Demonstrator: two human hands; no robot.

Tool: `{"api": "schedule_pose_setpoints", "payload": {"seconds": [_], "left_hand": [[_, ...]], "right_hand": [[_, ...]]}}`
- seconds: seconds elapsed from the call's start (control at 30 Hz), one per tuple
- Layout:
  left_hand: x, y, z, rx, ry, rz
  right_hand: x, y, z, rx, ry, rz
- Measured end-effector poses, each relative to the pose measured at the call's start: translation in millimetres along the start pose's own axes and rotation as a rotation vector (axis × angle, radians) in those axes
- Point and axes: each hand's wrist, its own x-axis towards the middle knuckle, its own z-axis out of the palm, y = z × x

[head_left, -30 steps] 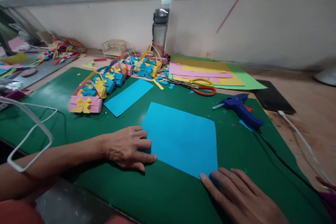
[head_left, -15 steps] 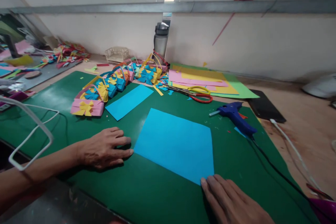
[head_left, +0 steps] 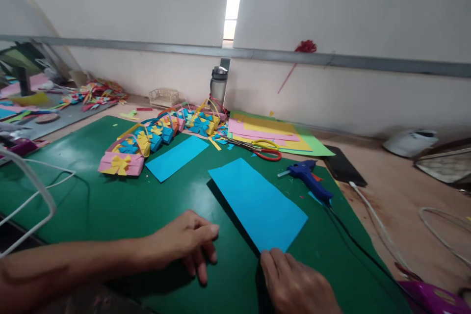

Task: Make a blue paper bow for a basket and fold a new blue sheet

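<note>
A sheet of blue paper (head_left: 257,201) is tilted, its left edge raised off the green mat (head_left: 121,225) and casting a shadow. My right hand (head_left: 294,279) pinches its near corner between thumb and fingers. To the left of the sheet, my left hand (head_left: 187,243) hovers over the mat with its fingers apart and nothing in them. A narrower blue paper strip (head_left: 177,158) lies flat farther back. Left of that strip stands a row of small paper baskets, the nearest a pink basket (head_left: 123,163) with a yellow bow.
A blue glue gun (head_left: 311,179) lies to the right, its cord running toward me. Behind are scissors (head_left: 267,148), coloured paper sheets (head_left: 272,130) and a bottle (head_left: 219,86). A black phone (head_left: 344,166) is plugged in at right. A white wire frame (head_left: 40,191) stands at left.
My right hand has gripped the blue sheet's corner, lifting and turning the sheet. My left hand has come away from the sheet's left corner and turned. The camera view has tipped upward.
</note>
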Motion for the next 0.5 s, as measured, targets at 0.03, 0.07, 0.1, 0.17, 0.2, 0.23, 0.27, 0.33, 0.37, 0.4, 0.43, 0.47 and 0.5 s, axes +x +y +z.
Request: {"api": "schedule_pose_setpoints", "payload": {"seconds": [0.03, 0.07, 0.1, 0.17, 0.2, 0.23, 0.27, 0.33, 0.37, 0.4, 0.43, 0.47, 0.5], "left_hand": [[7, 5, 3, -0.04, -0.018, -0.005], [14, 10, 5, -0.046, -0.011, -0.004], [19, 14, 6, -0.03, 0.006, -0.002], [28, 18, 9, 0.025, 0.042, 0.0], [32, 18, 9, 0.049, 0.058, 0.003], [35, 18, 9, 0.071, 0.068, 0.009], [37, 18, 7, 0.091, 0.08, 0.02], [41, 19, -1, 0.137, 0.122, 0.067], [42, 21, -7, 0.166, 0.15, 0.103], [43, 24, -15, 0.198, 0.183, 0.146], [44, 28, -24, 0.23, 0.215, 0.192], [44, 33, -34, 0.259, 0.249, 0.235], [45, 39, -44, 0.289, 0.277, 0.271]], "right_hand": [[2, -3, -2, 0.029, 0.009, 0.008], [5, -6, -4, 0.048, 0.021, 0.012], [7, -10, -6, 0.061, 0.035, 0.014], [10, -18, -6, 0.079, 0.064, 0.01], [11, -21, -6, 0.09, 0.086, 0.007], [12, -24, -4, 0.104, 0.111, 0.0], [13, -26, -2, 0.123, 0.137, -0.012], [13, -29, 2, 0.162, 0.185, -0.047], [12, -30, 3, 0.182, 0.208, -0.07], [12, -30, 5, 0.199, 0.228, -0.095], [11, -29, 5, 0.212, 0.244, -0.12], [9, -29, 6, 0.222, 0.254, -0.137], [8, -28, 5, 0.233, 0.259, -0.146]]}}
